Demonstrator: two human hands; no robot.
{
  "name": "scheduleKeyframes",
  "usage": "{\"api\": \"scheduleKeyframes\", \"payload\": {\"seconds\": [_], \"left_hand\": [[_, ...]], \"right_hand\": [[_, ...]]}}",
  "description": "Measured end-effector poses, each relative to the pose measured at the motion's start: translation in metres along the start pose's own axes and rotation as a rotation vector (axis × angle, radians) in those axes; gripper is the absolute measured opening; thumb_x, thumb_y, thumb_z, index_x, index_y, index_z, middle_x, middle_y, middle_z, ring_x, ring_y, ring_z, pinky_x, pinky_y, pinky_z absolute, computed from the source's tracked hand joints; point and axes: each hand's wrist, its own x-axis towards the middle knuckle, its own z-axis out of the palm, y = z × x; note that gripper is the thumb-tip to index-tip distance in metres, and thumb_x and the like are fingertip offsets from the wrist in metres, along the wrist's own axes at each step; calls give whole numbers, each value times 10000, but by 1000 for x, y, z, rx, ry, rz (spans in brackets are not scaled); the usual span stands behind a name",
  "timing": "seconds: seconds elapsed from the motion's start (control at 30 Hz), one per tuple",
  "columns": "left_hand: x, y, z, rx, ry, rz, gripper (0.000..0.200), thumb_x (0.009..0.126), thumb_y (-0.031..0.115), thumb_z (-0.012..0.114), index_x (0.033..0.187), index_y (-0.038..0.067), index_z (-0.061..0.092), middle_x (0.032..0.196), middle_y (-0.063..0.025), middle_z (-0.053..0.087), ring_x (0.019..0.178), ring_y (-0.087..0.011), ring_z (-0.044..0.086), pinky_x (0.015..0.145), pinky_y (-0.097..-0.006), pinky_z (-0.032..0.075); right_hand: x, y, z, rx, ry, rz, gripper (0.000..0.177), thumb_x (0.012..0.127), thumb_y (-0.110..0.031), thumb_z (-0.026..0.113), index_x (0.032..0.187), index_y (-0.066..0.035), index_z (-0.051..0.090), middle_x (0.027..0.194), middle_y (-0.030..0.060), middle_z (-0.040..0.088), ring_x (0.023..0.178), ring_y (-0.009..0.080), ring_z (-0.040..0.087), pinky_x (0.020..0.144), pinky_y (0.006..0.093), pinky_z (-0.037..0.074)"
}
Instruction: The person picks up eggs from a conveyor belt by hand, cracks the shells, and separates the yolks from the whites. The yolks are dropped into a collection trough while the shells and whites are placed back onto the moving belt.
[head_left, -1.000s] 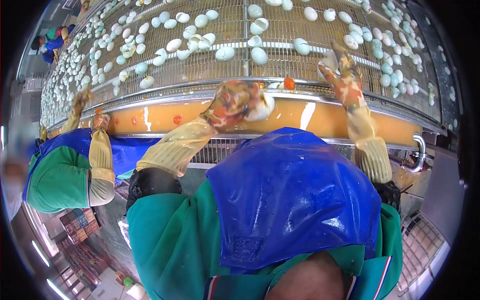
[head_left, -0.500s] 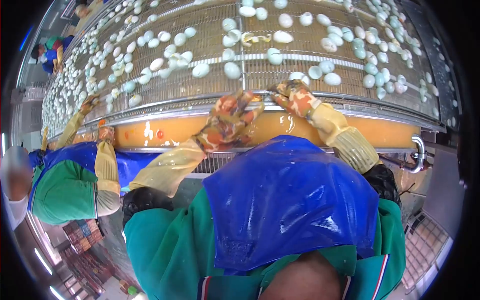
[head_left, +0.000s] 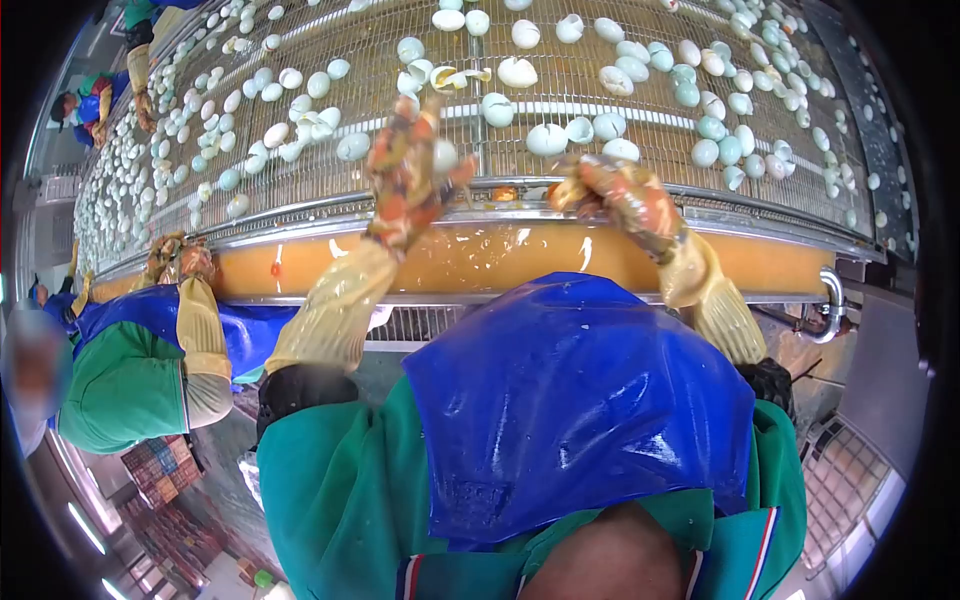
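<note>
My left hand point(head_left: 405, 185), in a wet, patterned glove, reaches over the wire mesh belt point(head_left: 340, 185). Its fingers are stretched out and the thumb stands apart. A pale egg point(head_left: 444, 155) shows in the gap between thumb and fingers; whether they touch it cannot be made out. My right hand point(head_left: 625, 200), gloved alike, is curled at the metal rail point(head_left: 730, 205), its fingertips pressed together. What those fingers hold, if anything, is hidden. A small yolk-coloured blob point(head_left: 505, 193) lies at the rail between my hands. Near it on the belt sit whitish and bluish eggs point(head_left: 547, 139), some broken open.
An orange liquid-filled trough point(head_left: 480, 262) runs between the rail and my blue apron point(head_left: 580, 400). A bent metal pipe point(head_left: 832, 305) stands at its right end. A co-worker in a green sleeve point(head_left: 130, 385) works at left, gloved hands point(head_left: 180, 260) over the trough. Others are farther off.
My left hand has moved up and left, out over the belt. My right hand has shifted slightly right. The eggs have moved left, and the co-worker's hands have come together.
</note>
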Motion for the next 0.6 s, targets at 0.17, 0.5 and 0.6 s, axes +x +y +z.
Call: {"api": "scheduleKeyframes", "payload": {"seconds": [0.17, 0.5, 0.6], "left_hand": [[16, 9, 35, -22, -111, 26, 442, 842, 292, 593, 1220, 79, 511, 927, -104, 637, 857, -234, 595, 788, -364, 473], [62, 38, 129, 7, -460, 125, 381, 892, 313, 504, 1195, 83, 526, 1085, -125, 594, 967, -221, 558, 841, -330, 442], [59, 44, 127, -722, -687, -261, 428, 888, 315, 507, 1249, 85, 482, 1156, -116, 573, 963, -212, 576, 782, -322, 469]], "right_hand": [[9, 1, -65, -775, 243, 18, 286, 906, -290, 531, 1096, -95, 622, 868, 59, 663, 812, 128, 605, 706, 252, 461], [29, 21, -62, -1221, -41, 168, 284, 928, -271, 414, 1100, -145, 601, 990, 146, 625, 871, 298, 624, 739, 389, 499], [5, 18, -87, -355, 5, 150, 304, 889, -346, 516, 1065, -123, 624, 998, 125, 638, 891, 278, 603, 775, 370, 468]]}}
